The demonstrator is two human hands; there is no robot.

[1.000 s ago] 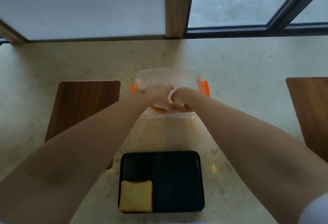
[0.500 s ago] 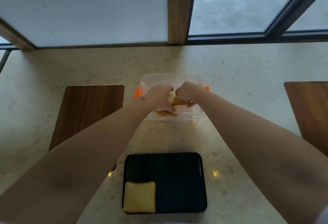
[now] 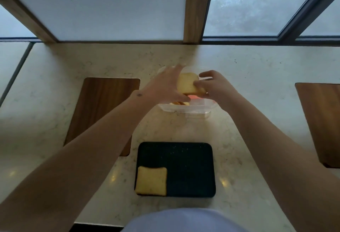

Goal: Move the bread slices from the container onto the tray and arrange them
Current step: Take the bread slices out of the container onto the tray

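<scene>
A clear plastic container (image 3: pixel 184 111) stands on the counter beyond the black tray (image 3: pixel 191 165). Above the container a yellow bread slice (image 3: pixel 186 82) is held between both hands: my left hand (image 3: pixel 165 86) grips its left side and my right hand (image 3: pixel 214 85) pinches its right side. More bread (image 3: pixel 179 103) lies inside the container, mostly hidden by my left hand. Another bread slice (image 3: pixel 151 183) lies flat in the tray's near left corner.
A wooden board (image 3: pixel 103 106) lies left of the container and a second wooden board (image 3: pixel 323 121) sits at the right edge. A window frame (image 3: pixel 195 7) rises behind the pale stone counter (image 3: pixel 257 77). Something orange (image 3: pixel 197 97) shows under the held slice.
Both hands have risen out of the container with a bread slice held between them. The camera has tilted, so the scene sits lower in view.
</scene>
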